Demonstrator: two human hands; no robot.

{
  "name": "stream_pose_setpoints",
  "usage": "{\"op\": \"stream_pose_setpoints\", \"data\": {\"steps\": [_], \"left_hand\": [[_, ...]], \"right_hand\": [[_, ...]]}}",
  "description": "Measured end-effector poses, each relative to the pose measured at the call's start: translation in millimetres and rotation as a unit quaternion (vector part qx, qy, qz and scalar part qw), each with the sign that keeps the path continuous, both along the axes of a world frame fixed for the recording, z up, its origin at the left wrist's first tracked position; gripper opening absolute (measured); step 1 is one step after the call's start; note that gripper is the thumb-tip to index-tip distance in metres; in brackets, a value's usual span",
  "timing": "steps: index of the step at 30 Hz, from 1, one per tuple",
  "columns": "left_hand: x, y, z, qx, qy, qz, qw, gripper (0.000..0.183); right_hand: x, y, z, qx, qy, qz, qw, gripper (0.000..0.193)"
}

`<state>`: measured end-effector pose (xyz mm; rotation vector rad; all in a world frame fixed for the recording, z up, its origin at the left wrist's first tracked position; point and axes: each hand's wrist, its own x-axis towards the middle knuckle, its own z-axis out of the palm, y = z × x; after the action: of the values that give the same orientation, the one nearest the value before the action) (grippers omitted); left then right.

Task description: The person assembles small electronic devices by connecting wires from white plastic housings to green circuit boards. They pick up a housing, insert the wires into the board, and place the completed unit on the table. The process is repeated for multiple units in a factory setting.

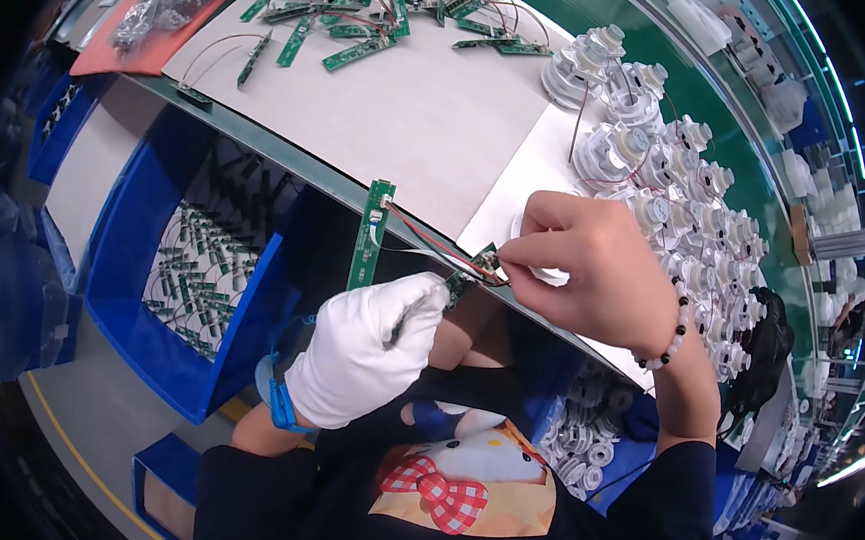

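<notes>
My left hand (372,341), in a white glove with a blue strap at the wrist, is closed around a small green circuit board (459,286). Red, black and white wires (427,238) run from it to a second, longer green board (368,240), which stands out past the glove on the left. My bare right hand (588,266), with a beaded bracelet on its wrist, pinches the wires where they meet the held board's far end. What exactly sits between those fingertips is partly hidden. Both hands are over the bench's near edge.
More wired circuit boards (359,24) lie piled at the back of the bench (383,116). White round parts with wires (660,166) crowd the right side. A blue bin (237,342) below left holds many boards. A clear bag (175,11) rests on orange material at far left.
</notes>
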<state>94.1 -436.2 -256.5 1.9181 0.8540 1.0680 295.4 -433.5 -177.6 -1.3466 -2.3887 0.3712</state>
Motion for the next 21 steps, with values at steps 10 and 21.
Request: {"op": "stream_pose_setpoints", "data": {"steps": [10,21], "left_hand": [[2.9,0.1,-0.3,0.03,0.002,0.018,0.999,0.007],[2.1,3.4,1.9,0.057,0.012,-0.001,0.998,0.009]], "right_hand": [[-0.5,-8.6,4.5,0.021,-0.016,-0.013,1.0,0.01],[-5.3,-7.9,-0.6,0.03,-0.049,-0.002,0.998,0.008]]}}
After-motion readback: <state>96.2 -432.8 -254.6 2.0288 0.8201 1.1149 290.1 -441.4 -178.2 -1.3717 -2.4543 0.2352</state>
